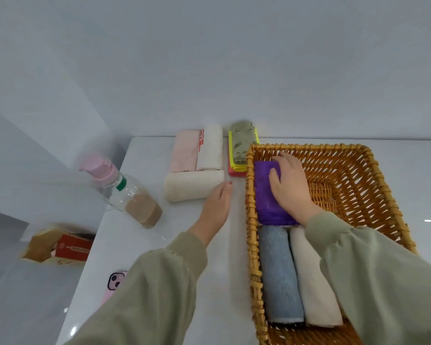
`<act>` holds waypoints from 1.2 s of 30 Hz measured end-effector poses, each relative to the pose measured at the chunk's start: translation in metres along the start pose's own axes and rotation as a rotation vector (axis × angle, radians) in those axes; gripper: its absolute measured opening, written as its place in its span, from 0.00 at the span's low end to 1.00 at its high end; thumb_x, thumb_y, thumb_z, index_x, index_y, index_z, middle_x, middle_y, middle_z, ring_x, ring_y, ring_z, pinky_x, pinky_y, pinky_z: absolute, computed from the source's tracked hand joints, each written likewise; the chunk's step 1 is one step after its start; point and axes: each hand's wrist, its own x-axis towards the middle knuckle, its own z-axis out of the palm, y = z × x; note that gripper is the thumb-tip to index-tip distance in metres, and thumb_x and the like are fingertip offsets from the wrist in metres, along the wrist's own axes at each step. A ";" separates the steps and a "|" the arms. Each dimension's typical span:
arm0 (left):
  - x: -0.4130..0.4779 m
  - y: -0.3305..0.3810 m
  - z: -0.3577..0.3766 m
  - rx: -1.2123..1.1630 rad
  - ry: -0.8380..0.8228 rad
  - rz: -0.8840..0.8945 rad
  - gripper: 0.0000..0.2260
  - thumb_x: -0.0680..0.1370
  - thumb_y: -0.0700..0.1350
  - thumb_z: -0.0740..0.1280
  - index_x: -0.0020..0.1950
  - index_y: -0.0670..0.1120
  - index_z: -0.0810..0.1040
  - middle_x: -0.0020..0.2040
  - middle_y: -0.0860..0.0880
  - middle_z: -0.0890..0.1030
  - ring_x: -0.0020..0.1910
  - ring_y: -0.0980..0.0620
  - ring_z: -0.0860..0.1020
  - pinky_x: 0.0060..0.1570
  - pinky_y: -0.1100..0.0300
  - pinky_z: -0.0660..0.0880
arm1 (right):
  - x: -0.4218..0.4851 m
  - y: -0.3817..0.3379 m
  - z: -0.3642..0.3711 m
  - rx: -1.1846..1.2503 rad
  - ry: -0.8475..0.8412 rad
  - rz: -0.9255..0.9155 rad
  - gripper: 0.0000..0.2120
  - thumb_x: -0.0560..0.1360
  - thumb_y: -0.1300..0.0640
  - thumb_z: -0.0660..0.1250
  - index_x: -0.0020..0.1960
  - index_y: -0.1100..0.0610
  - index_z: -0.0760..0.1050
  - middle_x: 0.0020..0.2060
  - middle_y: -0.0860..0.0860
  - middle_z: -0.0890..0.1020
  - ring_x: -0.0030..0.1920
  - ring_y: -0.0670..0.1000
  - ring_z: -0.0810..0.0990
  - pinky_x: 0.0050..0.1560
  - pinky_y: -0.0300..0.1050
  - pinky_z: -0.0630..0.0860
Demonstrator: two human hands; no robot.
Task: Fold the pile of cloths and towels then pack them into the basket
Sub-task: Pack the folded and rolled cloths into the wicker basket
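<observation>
Head view showed open room in the basket (309, 146) past the right hand (290, 186), which gripped the purple towel (263, 197) against the wall nearest the left hand (215, 207). That hand lay flat, open, beside a cream towel (189, 187).

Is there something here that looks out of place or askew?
Only mildly: the cream roll by the left hand lies crosswise to the pink roll and white roll behind it. Nothing looks spilled or damaged.

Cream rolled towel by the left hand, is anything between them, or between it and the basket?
Nothing visible does. The left hand is beside the end of the cream rolled towel, and only bare table lies between that towel and the basket wall.
</observation>
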 end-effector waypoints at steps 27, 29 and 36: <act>0.024 -0.095 -0.088 0.841 -0.326 -0.115 0.28 0.71 0.62 0.69 0.67 0.52 0.71 0.60 0.46 0.71 0.62 0.43 0.67 0.61 0.48 0.69 | -0.039 -0.074 0.177 1.055 -0.174 1.298 0.54 0.43 0.41 0.76 0.66 0.59 0.70 0.58 0.57 0.77 0.54 0.59 0.78 0.60 0.56 0.75; 0.019 -0.094 -0.089 0.815 -0.335 -0.129 0.29 0.72 0.61 0.68 0.69 0.52 0.70 0.62 0.46 0.71 0.63 0.43 0.67 0.63 0.48 0.68 | -0.042 -0.095 0.151 1.073 -0.167 1.283 0.42 0.56 0.47 0.78 0.65 0.62 0.70 0.57 0.58 0.78 0.55 0.59 0.77 0.60 0.54 0.74; -0.004 -0.070 -0.092 0.266 -0.284 -0.147 0.20 0.72 0.49 0.73 0.60 0.50 0.70 0.56 0.52 0.77 0.52 0.54 0.76 0.47 0.60 0.72 | -0.039 -0.130 0.094 1.026 -0.151 1.109 0.22 0.67 0.59 0.76 0.56 0.65 0.74 0.48 0.59 0.81 0.49 0.60 0.81 0.53 0.56 0.79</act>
